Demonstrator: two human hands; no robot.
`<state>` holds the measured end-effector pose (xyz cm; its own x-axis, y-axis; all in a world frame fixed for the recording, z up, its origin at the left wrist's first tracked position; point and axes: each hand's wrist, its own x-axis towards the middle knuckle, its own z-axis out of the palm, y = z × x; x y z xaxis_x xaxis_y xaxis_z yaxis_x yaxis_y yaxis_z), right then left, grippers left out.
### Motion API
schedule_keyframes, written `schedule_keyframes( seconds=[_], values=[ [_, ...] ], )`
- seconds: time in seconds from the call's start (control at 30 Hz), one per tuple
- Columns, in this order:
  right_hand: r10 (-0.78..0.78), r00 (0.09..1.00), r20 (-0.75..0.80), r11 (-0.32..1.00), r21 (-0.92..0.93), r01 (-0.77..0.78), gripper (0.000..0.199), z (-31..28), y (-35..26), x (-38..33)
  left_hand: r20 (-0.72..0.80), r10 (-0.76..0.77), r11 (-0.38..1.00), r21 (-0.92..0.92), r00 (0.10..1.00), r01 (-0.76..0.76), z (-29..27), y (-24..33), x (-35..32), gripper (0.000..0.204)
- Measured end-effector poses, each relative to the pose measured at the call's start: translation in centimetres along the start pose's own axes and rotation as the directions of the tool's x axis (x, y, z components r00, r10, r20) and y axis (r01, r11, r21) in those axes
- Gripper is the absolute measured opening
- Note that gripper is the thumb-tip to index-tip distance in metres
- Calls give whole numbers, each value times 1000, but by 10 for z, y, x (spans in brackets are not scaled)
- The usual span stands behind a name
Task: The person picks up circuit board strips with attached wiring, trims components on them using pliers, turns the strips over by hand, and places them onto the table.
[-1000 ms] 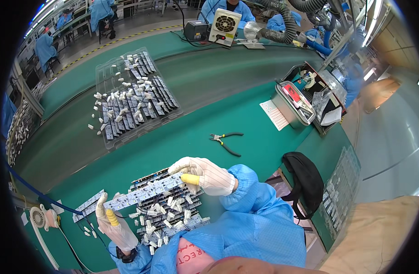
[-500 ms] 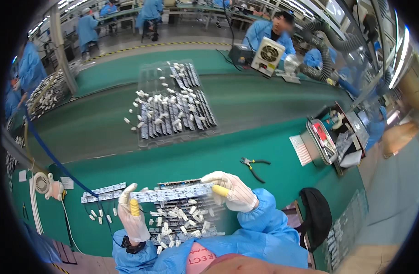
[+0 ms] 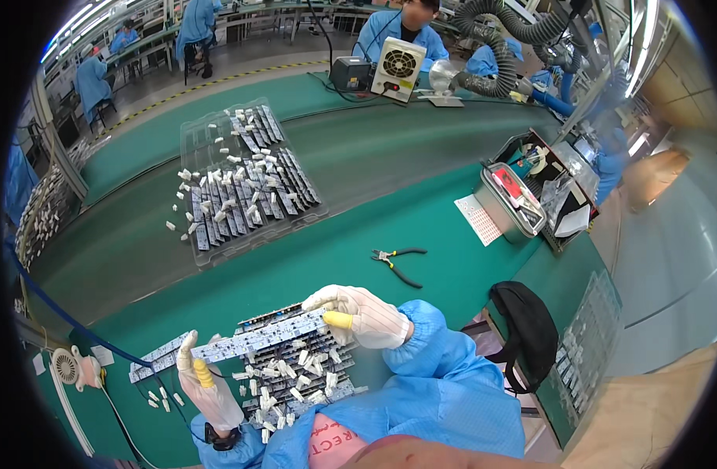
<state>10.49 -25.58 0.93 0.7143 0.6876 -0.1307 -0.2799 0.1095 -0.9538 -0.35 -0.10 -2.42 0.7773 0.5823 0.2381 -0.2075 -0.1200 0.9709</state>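
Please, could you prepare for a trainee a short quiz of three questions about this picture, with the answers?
1. True or false: the left hand and right hand hold the same board.
2. Which tool lies on the green table, beyond the right hand?
3. Fill in: the small fan is on the ____ side of the picture.

Key: 1. True. 2. Pliers. 3. Left.

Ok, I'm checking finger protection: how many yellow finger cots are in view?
2: one yellow finger cot on the left hand, another on the right hand; others may be hidden.
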Motion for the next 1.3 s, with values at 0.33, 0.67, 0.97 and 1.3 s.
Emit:
schedule_keyframes(
  seconds=[0.33, 0.67, 0.97, 1.3],
  values=[
    [10, 1000, 3, 1000, 13, -10, 26, 5, 1, -4, 27, 11, 999, -53, 1000, -10, 0, 7, -3, 56],
    [15, 1000, 20, 1000, -18, -14, 29, 2, -5, -5, 39, -2, 995, -95, 999, 6, 1, 8, -3, 59],
    [-386, 882, 270, 620, -632, 465, 22, -5, 0, 2, 89, 13, 987, -160, 996, 2, -8, 10, -7, 53],
    [-20, 999, -39, 999, -36, 18, 38, 2, 6, -8, 234, 14, 979, -201, 972, 34, -11, 12, 1, 52]
  ],
)
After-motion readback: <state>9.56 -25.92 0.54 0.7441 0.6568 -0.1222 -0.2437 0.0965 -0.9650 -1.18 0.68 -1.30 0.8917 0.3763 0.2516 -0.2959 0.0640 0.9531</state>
